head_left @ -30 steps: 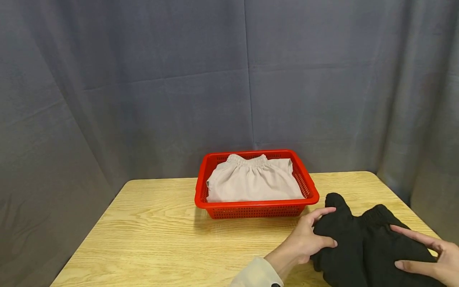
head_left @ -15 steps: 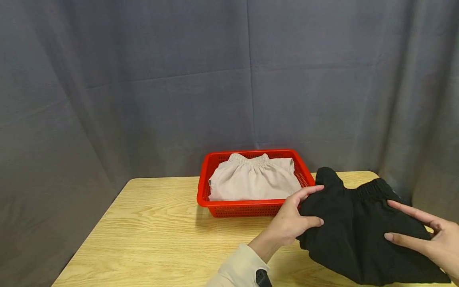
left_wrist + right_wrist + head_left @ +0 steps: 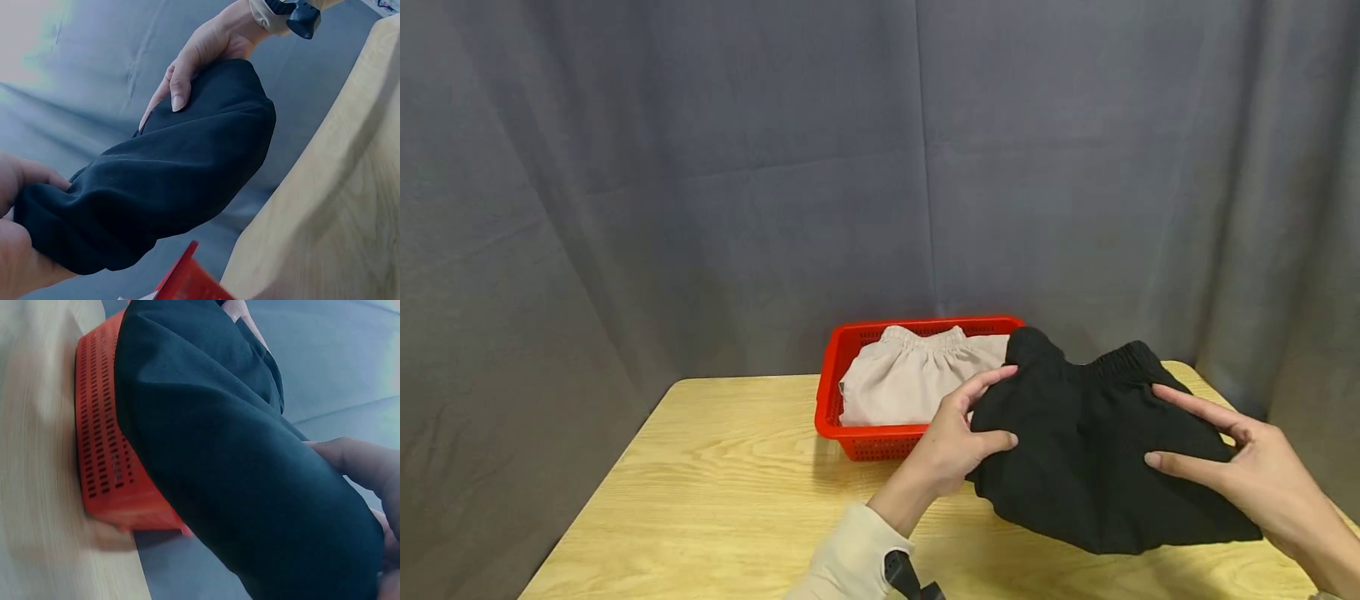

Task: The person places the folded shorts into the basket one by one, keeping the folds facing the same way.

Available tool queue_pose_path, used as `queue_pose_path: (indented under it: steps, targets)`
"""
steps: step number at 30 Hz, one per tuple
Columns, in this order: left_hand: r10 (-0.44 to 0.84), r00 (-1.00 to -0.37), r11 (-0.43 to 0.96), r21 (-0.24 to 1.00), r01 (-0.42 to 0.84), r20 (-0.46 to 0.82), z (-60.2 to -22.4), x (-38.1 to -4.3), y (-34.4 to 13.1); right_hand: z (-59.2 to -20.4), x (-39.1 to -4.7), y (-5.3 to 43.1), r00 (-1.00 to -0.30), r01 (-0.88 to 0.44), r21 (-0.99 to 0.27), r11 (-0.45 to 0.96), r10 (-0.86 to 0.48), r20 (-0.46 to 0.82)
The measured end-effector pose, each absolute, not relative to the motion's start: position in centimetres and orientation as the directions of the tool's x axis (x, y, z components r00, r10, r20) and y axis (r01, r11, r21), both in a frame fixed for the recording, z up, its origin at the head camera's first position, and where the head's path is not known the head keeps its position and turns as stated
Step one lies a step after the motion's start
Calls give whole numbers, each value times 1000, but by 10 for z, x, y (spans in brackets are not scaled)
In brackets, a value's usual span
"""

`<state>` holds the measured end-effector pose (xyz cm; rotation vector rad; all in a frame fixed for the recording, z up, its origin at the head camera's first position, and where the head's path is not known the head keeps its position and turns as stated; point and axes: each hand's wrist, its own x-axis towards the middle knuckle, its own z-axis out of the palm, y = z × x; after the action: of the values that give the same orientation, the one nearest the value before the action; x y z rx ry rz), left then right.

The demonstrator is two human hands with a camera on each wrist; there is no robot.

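Black shorts [image 3: 1090, 450] with a gathered elastic waistband hang between my two hands, raised above the table. My left hand [image 3: 958, 442] grips their left side, thumb on the front, and my right hand [image 3: 1247, 467] grips the right side the same way. The shorts cover the right part of a red plastic basket [image 3: 868, 432]. In that basket lie beige shorts [image 3: 910, 383], waistband toward the back. In the left wrist view the black shorts [image 3: 169, 162] stretch from one hand to the other. In the right wrist view they pass in front of the basket's slotted side [image 3: 100, 425].
A light wood-grain table [image 3: 715, 483] carries the basket near its back edge. Grey curtain cloth [image 3: 760, 183] stands behind the table and along both sides.
Both hands have lifted the black shorts off the table and carried them up and to the left, so that they now overlap the basket's right side in the head view.
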<state>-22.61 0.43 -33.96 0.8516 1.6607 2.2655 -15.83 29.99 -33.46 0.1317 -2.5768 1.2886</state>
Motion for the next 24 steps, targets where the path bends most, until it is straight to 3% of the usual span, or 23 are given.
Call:
queue_pose_path:
  steps: [5,16,24]
  targets:
    - [433,-847,-291,937,192,308,-335,-232,-12,-326,-169,285,-957,-248,-804,540,-11,289]
    - [386,-875,-230,949,217,293,-327,-246,-44,-311,-197,259,-930,-342,-769,540,-74,361]
    - [352,-892,-227,951,211,282,-323,-260,-66,-309,-220,243,-944,-329,-886,327,-127,304]
